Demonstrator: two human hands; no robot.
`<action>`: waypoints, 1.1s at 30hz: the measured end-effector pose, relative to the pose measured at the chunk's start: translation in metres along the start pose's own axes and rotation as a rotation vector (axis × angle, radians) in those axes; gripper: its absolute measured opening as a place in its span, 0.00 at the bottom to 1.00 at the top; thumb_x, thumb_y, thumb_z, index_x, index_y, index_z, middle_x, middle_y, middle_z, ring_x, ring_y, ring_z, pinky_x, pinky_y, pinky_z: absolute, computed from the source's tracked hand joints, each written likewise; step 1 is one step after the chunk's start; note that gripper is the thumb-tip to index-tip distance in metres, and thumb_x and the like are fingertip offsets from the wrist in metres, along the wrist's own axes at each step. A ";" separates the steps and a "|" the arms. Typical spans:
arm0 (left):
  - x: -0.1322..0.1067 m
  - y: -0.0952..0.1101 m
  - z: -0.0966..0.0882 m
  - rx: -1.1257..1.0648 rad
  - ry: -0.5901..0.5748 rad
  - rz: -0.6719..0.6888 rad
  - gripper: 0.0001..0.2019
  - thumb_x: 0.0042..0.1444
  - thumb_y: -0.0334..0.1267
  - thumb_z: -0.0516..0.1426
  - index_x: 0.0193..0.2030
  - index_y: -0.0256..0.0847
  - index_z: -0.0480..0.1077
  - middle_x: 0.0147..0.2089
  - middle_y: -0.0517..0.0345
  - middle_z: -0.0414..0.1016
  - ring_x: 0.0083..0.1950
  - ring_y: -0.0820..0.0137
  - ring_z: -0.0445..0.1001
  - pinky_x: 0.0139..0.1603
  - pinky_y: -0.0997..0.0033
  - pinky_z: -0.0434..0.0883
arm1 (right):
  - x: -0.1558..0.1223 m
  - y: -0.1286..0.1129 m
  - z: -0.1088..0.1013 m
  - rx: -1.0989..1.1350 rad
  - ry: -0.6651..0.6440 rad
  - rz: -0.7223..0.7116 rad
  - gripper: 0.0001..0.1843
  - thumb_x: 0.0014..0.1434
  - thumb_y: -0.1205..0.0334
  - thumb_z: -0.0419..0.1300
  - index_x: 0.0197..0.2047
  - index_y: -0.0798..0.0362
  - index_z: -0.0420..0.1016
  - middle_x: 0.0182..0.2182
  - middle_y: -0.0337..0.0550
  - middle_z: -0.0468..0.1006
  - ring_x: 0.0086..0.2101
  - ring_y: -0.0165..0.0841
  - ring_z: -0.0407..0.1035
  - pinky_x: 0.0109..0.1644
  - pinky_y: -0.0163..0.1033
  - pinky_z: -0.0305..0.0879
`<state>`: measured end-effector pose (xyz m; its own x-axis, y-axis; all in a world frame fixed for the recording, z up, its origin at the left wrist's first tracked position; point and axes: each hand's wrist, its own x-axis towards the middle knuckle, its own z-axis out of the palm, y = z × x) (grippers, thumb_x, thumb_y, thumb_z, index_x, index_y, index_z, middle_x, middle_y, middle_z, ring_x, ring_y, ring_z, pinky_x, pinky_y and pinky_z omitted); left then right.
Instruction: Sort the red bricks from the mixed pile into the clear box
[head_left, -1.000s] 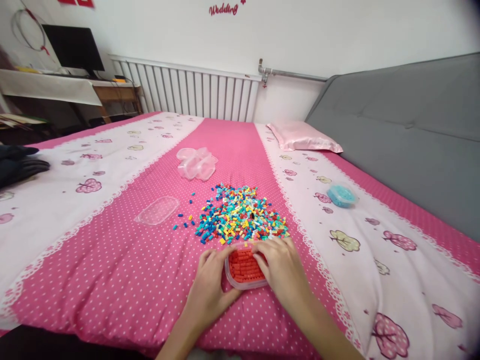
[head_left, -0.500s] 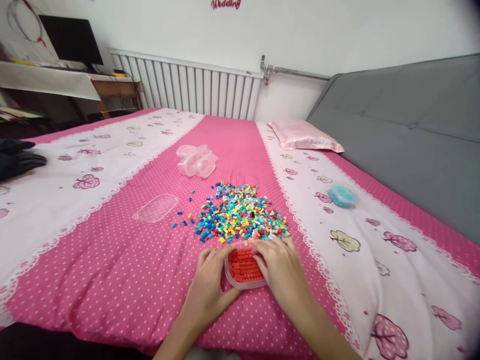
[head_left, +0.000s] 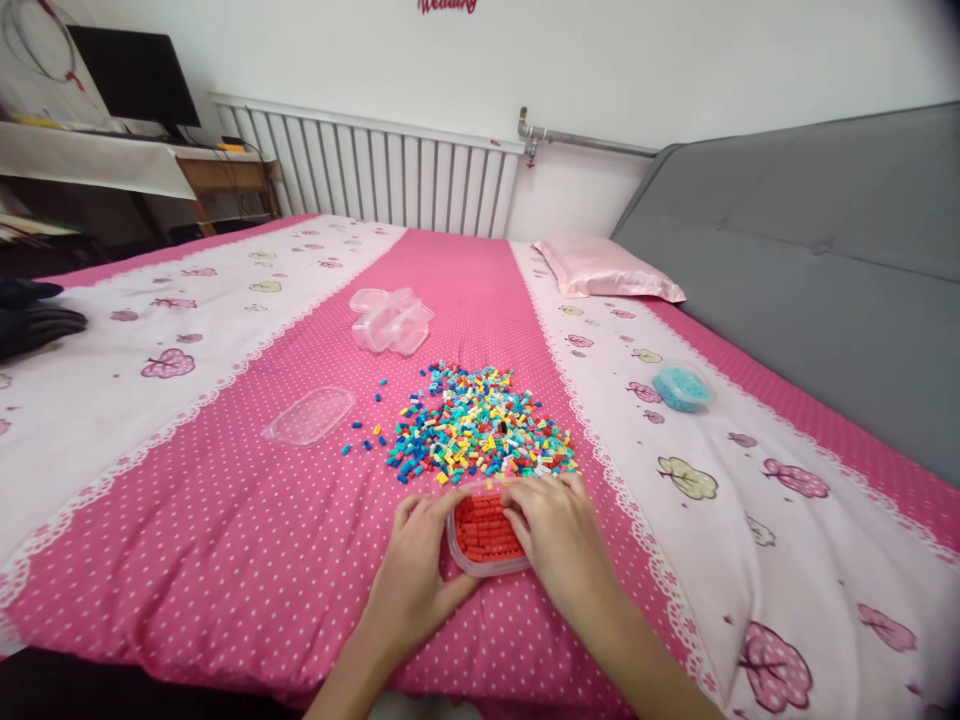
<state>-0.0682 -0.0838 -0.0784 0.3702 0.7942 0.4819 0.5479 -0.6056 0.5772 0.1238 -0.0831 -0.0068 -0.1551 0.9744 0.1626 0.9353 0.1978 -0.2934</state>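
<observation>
Between my hands, near the bed's front edge, sits a clear plastic box (head_left: pixel 491 569) with rows of red building bricks (head_left: pixel 486 532) packed inside. My left hand (head_left: pixel 420 555) grips the box's left side, its thumb at the near edge and its fingers at the far left corner. Over the right part of the box is my right hand (head_left: pixel 559 525), fingers bent and closed together at the bricks. What its fingertips hold, if anything, is hidden. Just beyond the box spreads a pile of mixed-colour building bricks (head_left: pixel 480 425).
A clear lid (head_left: pixel 311 416) lies left of the pile, with several clear empty boxes (head_left: pixel 391 322) behind it. At the right stands a box of light-blue pieces (head_left: pixel 682 387). Farther back are a pink pillow (head_left: pixel 607 270) and a grey headboard (head_left: pixel 810 220). Black gloves (head_left: pixel 37 320) lie far left.
The view has shifted very slightly. Both hands keep nearly the same places at the box, and nothing else has visibly moved.
</observation>
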 end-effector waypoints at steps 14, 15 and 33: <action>-0.001 -0.001 0.000 0.011 -0.003 0.005 0.35 0.58 0.35 0.65 0.69 0.48 0.56 0.60 0.50 0.76 0.58 0.54 0.74 0.63 0.50 0.64 | 0.001 -0.004 -0.006 -0.007 -0.058 0.021 0.10 0.67 0.73 0.61 0.39 0.50 0.81 0.41 0.41 0.85 0.43 0.40 0.76 0.51 0.46 0.54; -0.001 -0.001 0.000 0.013 -0.002 0.005 0.35 0.58 0.35 0.65 0.69 0.48 0.56 0.60 0.50 0.76 0.58 0.54 0.74 0.63 0.50 0.64 | 0.001 -0.004 -0.006 -0.006 -0.058 0.021 0.10 0.67 0.73 0.61 0.40 0.50 0.81 0.41 0.40 0.85 0.43 0.40 0.76 0.51 0.45 0.54; 0.000 0.000 -0.001 0.009 0.009 0.007 0.35 0.57 0.35 0.65 0.69 0.49 0.56 0.60 0.51 0.76 0.57 0.54 0.75 0.62 0.51 0.65 | 0.002 -0.002 -0.004 -0.003 -0.033 -0.019 0.10 0.67 0.73 0.61 0.41 0.50 0.82 0.44 0.41 0.86 0.45 0.39 0.76 0.52 0.45 0.54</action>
<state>-0.0687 -0.0832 -0.0781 0.3675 0.7894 0.4916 0.5522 -0.6106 0.5676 0.1224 -0.0824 -0.0024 -0.1833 0.9734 0.1371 0.9330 0.2162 -0.2877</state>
